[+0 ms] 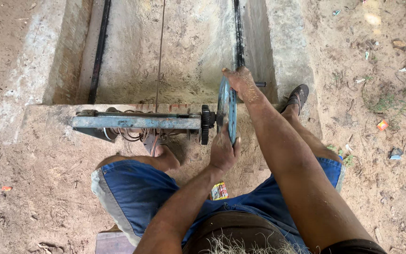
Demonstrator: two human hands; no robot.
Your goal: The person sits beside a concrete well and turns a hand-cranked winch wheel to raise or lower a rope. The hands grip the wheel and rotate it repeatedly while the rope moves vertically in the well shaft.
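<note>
A faded blue wheel (227,109) with worn grey patches sits beside a black toothed gear (205,124). The metal bar (136,122) is pale blue, streaked with rust. The shorts (135,193) are bright blue with a light grey side panel. Sandy tan dirt ground (43,188) surrounds pale grey concrete trough (189,47), edged by black rails (100,47).

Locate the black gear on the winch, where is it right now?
In the head view the black gear sits just left of centre, at the right end of the blue metal bar, right beside the blue handwheel that both hands grip.
</note>
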